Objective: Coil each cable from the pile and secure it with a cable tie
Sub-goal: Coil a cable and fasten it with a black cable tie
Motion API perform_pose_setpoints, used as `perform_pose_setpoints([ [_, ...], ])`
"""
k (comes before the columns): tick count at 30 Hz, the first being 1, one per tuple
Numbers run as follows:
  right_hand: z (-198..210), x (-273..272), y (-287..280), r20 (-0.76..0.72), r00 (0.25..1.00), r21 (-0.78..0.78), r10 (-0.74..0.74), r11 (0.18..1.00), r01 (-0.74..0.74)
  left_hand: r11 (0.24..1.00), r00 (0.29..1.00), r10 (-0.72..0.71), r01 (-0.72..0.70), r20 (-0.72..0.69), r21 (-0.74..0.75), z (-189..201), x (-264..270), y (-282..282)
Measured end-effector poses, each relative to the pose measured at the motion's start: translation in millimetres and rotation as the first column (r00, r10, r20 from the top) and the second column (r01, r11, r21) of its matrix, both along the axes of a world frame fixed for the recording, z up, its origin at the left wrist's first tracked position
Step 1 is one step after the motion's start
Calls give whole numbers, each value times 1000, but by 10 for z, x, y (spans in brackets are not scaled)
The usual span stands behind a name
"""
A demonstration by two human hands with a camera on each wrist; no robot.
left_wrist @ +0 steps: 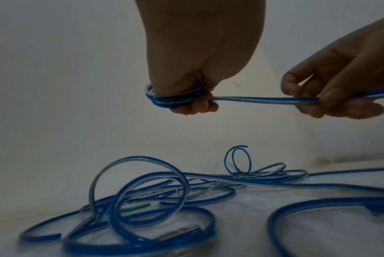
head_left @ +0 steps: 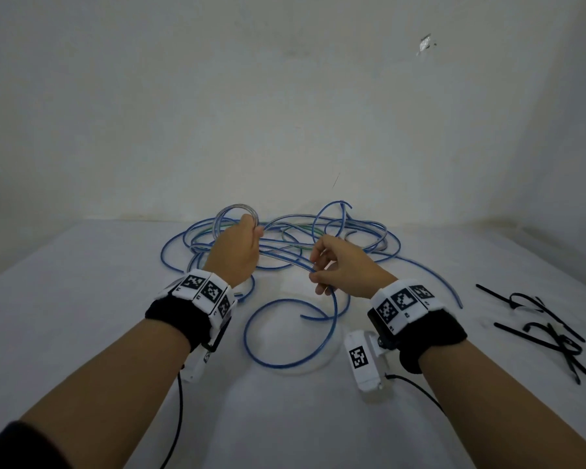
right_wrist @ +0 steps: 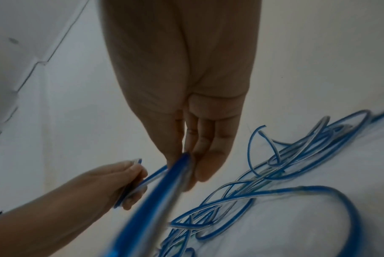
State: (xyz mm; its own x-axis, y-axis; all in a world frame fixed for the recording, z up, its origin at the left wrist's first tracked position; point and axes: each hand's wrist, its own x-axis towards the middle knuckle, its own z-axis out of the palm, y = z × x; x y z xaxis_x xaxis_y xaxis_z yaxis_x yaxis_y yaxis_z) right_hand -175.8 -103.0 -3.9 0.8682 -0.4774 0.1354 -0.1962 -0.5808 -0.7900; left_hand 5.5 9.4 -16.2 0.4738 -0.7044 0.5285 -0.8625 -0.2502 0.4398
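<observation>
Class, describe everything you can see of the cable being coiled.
The cable is a flat, glossy, plastic-looking pair, one strand blue, one clear. A few small loops of it are gripped in the left hand. From there it runs taut and level to the right hand, which pinches it. Past that hand it drops onto the white table, joining the loose pile.

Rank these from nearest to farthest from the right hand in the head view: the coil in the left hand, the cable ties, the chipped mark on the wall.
1. Coil: to the left of the right hand, gripped by the left hand.
2. Cable ties: on the table at far right.
3. Wall chip: high up, right of centre.
</observation>
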Motion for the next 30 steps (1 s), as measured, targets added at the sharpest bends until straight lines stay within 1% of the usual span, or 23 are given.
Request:
perform_pose_setpoints([
  [1,5,-22,-21,-27,1000,-35,5,999,-6,999,1000,28,-29,14,35,0,30,13],
  [2,7,-35,-42,-54,999,-82,6,997,-10,996,1000,22,-23,22,82,-2,55,19],
  [4,-3,-42,-90,-88,995,-225,-40,974,19,977,996,-88,87,-5,196,9,60,39],
  [6,-37,-42,-152,-56,986,-399,-157,909,122,926,978,-191,209,-87,315,41,20,74],
  [7,-56,-42,-175,-23,976,-452,-217,873,183,901,971,-213,239,-110,362,55,-1,89],
  [8,-75,-42,-187,6,965,-476,-262,848,234,884,968,-225,250,-109,395,63,-18,100],
  [10,-111,-19,-188,39,946,-496,-321,816,297,871,973,-222,229,-69,434,66,-51,103],
  [11,-130,4,-189,53,940,-504,-337,804,317,876,974,-218,224,-65,426,69,-78,105],
  [12,-148,22,-192,76,934,-505,-348,795,337,885,971,-220,239,-93,400,69,-103,97],
  [14,-175,60,-204,129,927,-488,-352,792,368,902,947,-248,303,-205,309,75,-167,88],
  [16,-204,75,-226,180,929,-441,-325,817,371,907,900,-284,364,-330,212,79,-229,79],
  [17,-212,75,-241,206,927,-409,-313,833,372,905,865,-301,392,-402,167,79,-242,75],
  [19,-212,61,-260,266,917,-359,-297,853,380,891,762,-322,444,-562,92,85,-254,88],
  [20,-207,56,-271,295,911,-345,-287,858,382,882,715,-325,466,-618,75,94,-254,97],
  [21,-203,52,-282,318,907,-334,-277,862,381,871,687,-328,485,-648,73,98,-254,105],
  [22,-200,59,-296,334,903,-326,-270,866,379,862,677,-332,500,-657,80,99,-253,109],
  [26,-187,101,-343,381,893,-335,-240,864,376,852,662,-360,521,-658,58,78,-274,122],
  [30,-144,112,-354,347,900,-289,-264,883,370,853,575,-391,519,-718,-49,112,-313,128],
])
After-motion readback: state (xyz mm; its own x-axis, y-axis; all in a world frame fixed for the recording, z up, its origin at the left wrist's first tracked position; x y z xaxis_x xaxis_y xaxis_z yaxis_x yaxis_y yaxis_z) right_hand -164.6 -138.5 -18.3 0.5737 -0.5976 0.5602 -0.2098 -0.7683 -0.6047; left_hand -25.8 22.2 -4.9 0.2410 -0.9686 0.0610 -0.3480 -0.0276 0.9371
